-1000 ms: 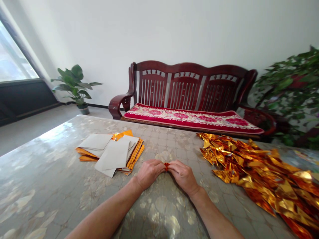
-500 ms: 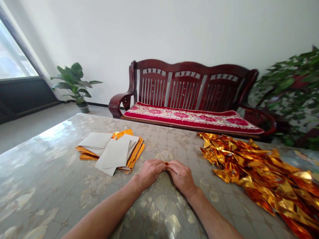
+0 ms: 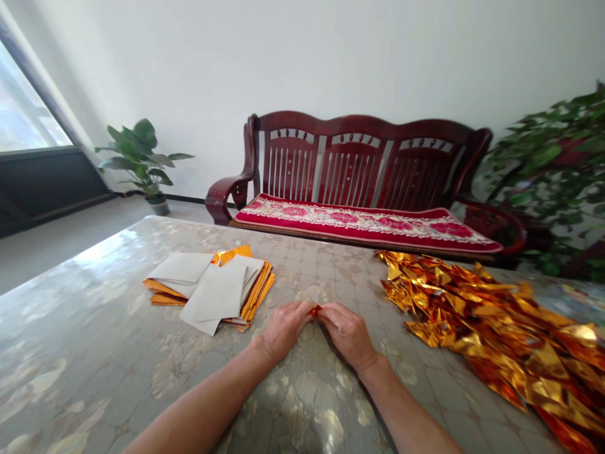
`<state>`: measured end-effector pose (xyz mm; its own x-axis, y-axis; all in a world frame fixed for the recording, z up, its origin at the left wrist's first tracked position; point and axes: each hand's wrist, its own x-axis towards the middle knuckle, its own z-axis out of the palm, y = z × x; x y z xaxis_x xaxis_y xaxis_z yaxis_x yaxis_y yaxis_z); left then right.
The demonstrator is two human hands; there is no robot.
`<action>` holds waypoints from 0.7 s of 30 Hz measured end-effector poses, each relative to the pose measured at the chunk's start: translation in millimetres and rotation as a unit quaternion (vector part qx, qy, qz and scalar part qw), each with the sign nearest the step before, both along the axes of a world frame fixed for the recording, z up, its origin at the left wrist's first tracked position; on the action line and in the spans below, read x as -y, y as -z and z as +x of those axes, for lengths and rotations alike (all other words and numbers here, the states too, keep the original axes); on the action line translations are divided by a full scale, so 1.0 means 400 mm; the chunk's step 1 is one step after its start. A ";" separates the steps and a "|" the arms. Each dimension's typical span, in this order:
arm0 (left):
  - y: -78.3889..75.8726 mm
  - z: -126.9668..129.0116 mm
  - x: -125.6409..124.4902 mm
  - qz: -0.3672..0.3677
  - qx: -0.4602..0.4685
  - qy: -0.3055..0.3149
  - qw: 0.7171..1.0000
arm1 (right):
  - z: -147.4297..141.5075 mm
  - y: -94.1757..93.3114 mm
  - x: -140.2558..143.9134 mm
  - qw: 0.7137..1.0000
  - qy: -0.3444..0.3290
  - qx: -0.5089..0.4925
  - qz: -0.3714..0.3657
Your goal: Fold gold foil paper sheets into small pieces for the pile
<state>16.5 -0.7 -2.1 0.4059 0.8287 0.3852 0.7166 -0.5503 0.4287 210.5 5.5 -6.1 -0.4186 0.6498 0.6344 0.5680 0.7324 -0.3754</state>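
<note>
Between my fingertips, over the middle of the table, a small piece of gold foil paper shows; most of it is hidden by the hands. My left hand pinches it from the left. From the other side my right hand grips it, fingers closed. Left of my hands lies a loose stack of foil paper sheets, pale backs up, with orange-gold edges showing. To the right spreads a large heap of folded gold foil pieces.
The table has a glossy floral cover. Beyond it stands a dark red wooden bench with a red floral cushion. A potted plant is at the left, leafy greenery at the right. Clear plastic lies behind the heap.
My hands stay together at almost the same spot, with the fingers shifting slightly on the foil piece. The stack and the heap look unchanged.
</note>
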 end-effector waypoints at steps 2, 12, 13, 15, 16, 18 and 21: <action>0.002 -0.002 0.000 0.004 0.011 0.003 1.000 | 0.003 0.001 0.000 1.000 0.001 0.003 0.000; 0.004 -0.012 0.002 0.090 -0.019 0.015 0.996 | 0.007 0.005 0.004 0.998 0.017 0.011 0.053; 0.006 -0.014 0.001 0.103 -0.023 0.021 0.994 | 0.006 0.006 0.004 0.998 0.018 0.012 0.056; 0.009 -0.016 0.000 0.129 -0.033 0.029 0.991 | 0.006 0.007 0.004 0.998 0.016 0.013 0.059; 0.010 -0.017 0.000 0.140 -0.041 0.030 0.989 | 0.006 0.007 0.004 0.998 0.016 0.014 0.059; 0.010 -0.018 0.001 0.156 -0.058 0.025 0.986 | 0.007 0.006 0.006 0.998 0.017 0.016 0.056; 0.005 -0.017 0.003 0.166 -0.085 0.013 0.982 | 0.007 0.002 0.009 0.998 0.015 0.024 0.053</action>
